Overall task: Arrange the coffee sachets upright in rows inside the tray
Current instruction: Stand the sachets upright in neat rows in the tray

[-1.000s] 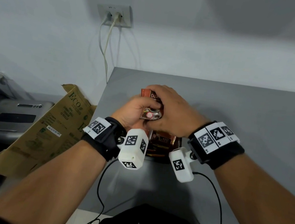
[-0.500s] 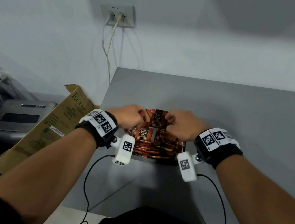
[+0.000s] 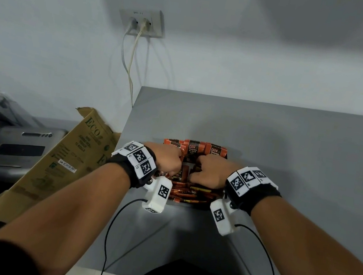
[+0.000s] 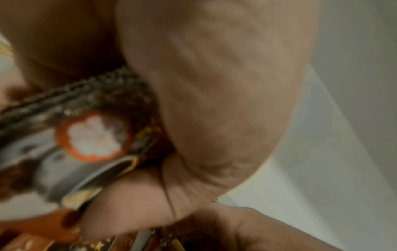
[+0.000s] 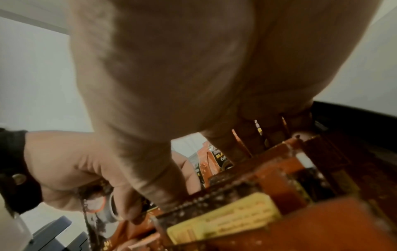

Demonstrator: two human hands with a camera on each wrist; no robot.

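Orange-and-black coffee sachets (image 3: 194,149) stand upright in a row at the back of the dark tray (image 5: 348,112); more sachets (image 3: 191,191) lie stacked toward its front. My left hand (image 3: 173,163) is curled at the tray's left and pinches a sachet with a coffee-cup print (image 4: 92,135) between thumb and fingers. My right hand (image 3: 199,169) is curled at the tray's right. Its fingers (image 5: 268,132) dig between upright sachets and its thumb (image 5: 163,186) presses their near side. Both hands hide the tray's middle.
The tray sits near the front of a grey table (image 3: 290,152). A brown cardboard box (image 3: 63,158) leans off the table's left edge beside a grey device (image 3: 18,149). A wall socket with two cables (image 3: 141,23) is on the wall behind.
My hands were joined above the tray around a sachet. They have parted and dropped into the tray. Upright sachets now show behind them.
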